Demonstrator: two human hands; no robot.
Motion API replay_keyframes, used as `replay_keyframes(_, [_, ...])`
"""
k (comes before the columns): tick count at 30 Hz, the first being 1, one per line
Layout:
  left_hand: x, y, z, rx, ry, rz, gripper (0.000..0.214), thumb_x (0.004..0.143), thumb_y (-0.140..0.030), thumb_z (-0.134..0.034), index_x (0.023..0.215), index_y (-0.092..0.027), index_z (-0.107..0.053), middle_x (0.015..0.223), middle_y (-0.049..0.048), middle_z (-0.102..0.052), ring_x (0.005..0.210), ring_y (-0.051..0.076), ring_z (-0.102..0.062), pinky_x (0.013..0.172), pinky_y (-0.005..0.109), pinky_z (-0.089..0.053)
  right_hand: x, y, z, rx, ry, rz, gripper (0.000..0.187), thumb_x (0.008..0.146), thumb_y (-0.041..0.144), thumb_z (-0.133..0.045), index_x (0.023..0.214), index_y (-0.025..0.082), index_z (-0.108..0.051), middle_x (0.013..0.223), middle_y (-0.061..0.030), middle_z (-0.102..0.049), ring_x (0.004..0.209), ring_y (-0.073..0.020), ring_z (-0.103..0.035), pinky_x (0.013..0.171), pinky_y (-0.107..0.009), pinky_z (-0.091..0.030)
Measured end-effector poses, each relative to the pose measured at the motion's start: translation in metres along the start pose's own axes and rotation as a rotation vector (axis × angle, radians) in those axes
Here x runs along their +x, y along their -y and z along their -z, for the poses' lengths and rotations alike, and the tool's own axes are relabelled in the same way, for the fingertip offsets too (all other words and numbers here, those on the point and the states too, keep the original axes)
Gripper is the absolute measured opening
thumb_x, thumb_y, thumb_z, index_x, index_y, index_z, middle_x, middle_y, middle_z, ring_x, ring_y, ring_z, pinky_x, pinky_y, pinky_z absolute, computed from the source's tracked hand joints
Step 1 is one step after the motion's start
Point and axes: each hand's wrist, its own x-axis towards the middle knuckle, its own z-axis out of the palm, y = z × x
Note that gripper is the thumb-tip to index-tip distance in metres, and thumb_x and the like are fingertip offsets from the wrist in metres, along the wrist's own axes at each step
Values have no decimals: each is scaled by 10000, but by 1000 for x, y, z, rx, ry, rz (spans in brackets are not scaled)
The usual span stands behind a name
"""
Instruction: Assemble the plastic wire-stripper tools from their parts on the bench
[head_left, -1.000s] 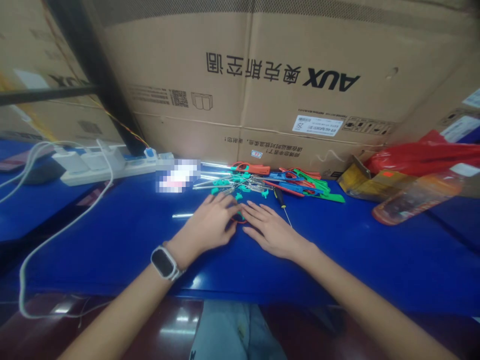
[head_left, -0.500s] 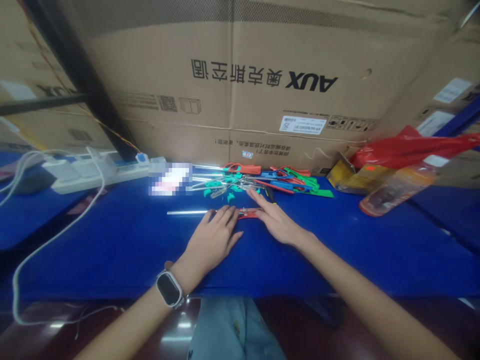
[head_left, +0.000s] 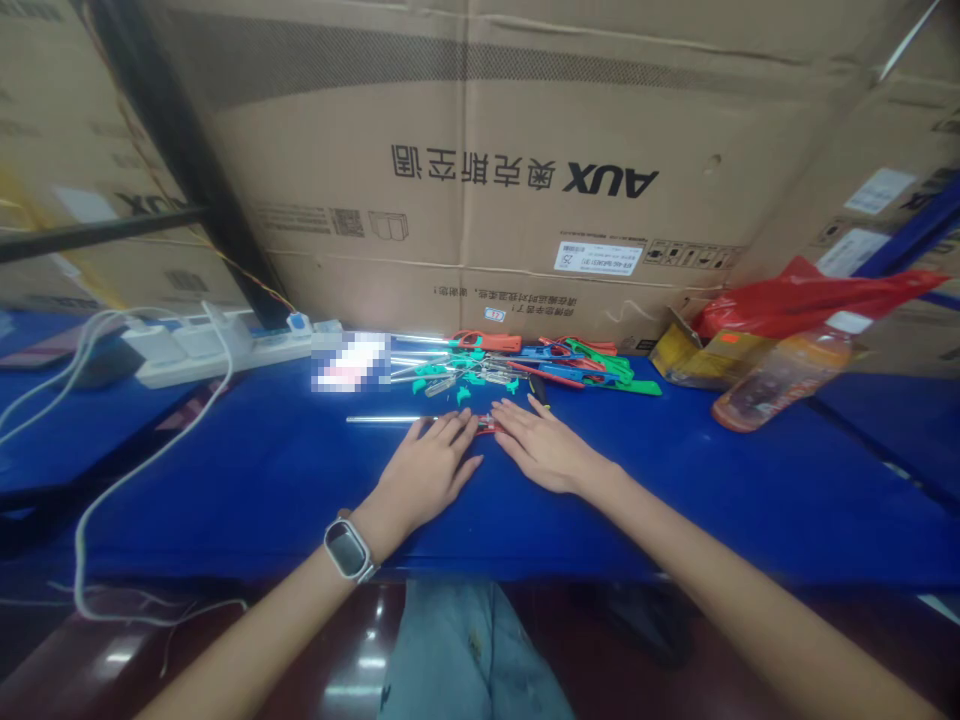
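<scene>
A long-nosed lighter [head_left: 382, 420] with a slim metal tube and a red handle lies crosswise on the blue-covered table. My left hand [head_left: 424, 465] rests palm down over its middle, fingers stretched, thumb out to the side. Flat across the handle end lies my right hand [head_left: 547, 450], its fingers extended and covering most of the red part. Just beyond the hands sits a pile of similar parts: red handles [head_left: 491, 342], green handles [head_left: 637, 387], metal tubes and small teal pieces [head_left: 463, 392]. A dark-handled tool [head_left: 539, 390] lies beside my right fingertips.
A white power strip [head_left: 225, 350] with plugs and a looping white cable [head_left: 112, 500] is at the left. On the right stand a drink bottle [head_left: 787, 375], a yellow box [head_left: 694, 355] and a red plastic bag [head_left: 795, 300]. A large cardboard carton [head_left: 480, 230] walls off the back.
My right hand has moved slightly left and lowered flatter over the red handle, closer to my left hand. The left hand stays on the lighter. The camera view has shifted a little.
</scene>
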Motion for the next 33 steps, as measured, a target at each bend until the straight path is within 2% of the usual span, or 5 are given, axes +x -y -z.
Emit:
replay_keyframes(8, [-3, -1, -3, -14, -35, -7, 494, 1031, -362, -387, 1500, -207, -411, 1514, 148, -467, 1388, 298, -444, 1111, 513, -342, 0, 5, 1, 48, -20, -51, 554, 1032, 442, -281, 1461, 151, -476, 1536, -131, -429, 1469, -252, -334, 1232, -541, -161])
replay_keyframes(16, [-1, 2, -4, -2, -67, -30, 478, 1027, -376, -379, 1459, -186, -451, 1474, 154, -494, 1374, 297, -430, 1106, 485, -325, 8, 17, 5, 26, -41, -144, 509, 1042, 401, -278, 1402, 151, -537, 1486, -122, -509, 1434, -245, -389, 1206, -498, -215])
replay_keyframes(21, [4, 8, 6, -44, -90, -59, 493, 1022, -432, -384, 1445, -186, -445, 1469, 139, -500, 1322, 298, -472, 1070, 482, -351, 13, 15, 10, 40, -96, -136, 466, 1042, 350, -295, 1401, 174, -534, 1456, -105, -544, 1378, -231, -447, 1152, -455, -296])
replay_keyframes(28, [55, 35, 27, -112, -120, 38, 307, 1016, -294, -387, 1192, -144, -589, 1164, 123, -670, 1115, 286, -595, 931, 437, -446, 27, -8, 19, 60, -242, -194, 373, 963, 203, -417, 1279, 174, -614, 1327, -105, -627, 1265, -256, -530, 1042, -431, -399])
replay_keyframes(33, [100, 22, 14, -187, -105, -31, 242, 988, -275, -452, 1117, -163, -625, 1124, 108, -680, 1074, 267, -620, 927, 408, -460, 19, -25, 20, 79, -324, -234, 300, 935, 190, -466, 1168, 194, -655, 1221, -93, -674, 1159, -245, -584, 991, -404, -424])
